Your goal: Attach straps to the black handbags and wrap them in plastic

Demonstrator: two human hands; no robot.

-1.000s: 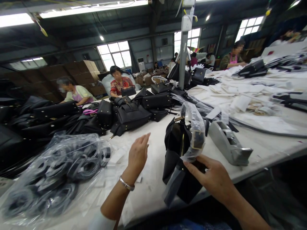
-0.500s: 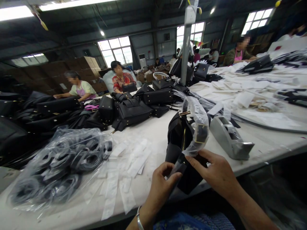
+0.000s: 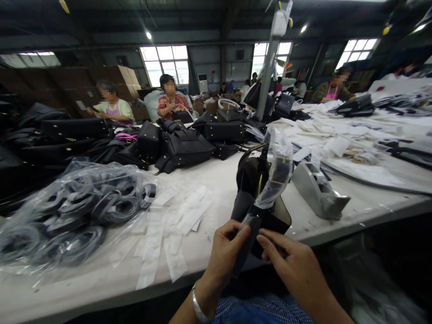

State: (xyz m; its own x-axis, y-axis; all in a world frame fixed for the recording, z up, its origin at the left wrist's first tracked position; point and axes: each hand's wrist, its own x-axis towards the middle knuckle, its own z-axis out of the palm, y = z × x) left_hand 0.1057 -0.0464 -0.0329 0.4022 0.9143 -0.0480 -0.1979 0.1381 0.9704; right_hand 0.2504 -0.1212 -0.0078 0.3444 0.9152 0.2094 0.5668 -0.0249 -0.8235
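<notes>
A black handbag (image 3: 243,204) with gold hardware stands at the table's front edge. Its curved handle (image 3: 281,164) is wrapped in clear plastic film. My left hand (image 3: 227,247) pinches a dark strip (image 3: 245,254) with film over it, which hangs down the bag's near side. Beside it, my right hand (image 3: 290,261) is closed, thumb against fingers, at the lower front of the bag; what lies between its fingertips is hidden. Just right of the bag sits a grey tape dispenser (image 3: 315,191).
A clear plastic bag of coiled dark straps (image 3: 84,211) lies at the left, with pale strips (image 3: 153,252) beside it. Black handbags (image 3: 191,148) are heaped behind. White sheets (image 3: 337,135) cover the back right, near a metal post (image 3: 266,76). Co-workers sit across the table.
My right hand has moved down from the base of the wrapped handle to the bag's lower front. The left hand still pinches the strip. The view has levelled.
</notes>
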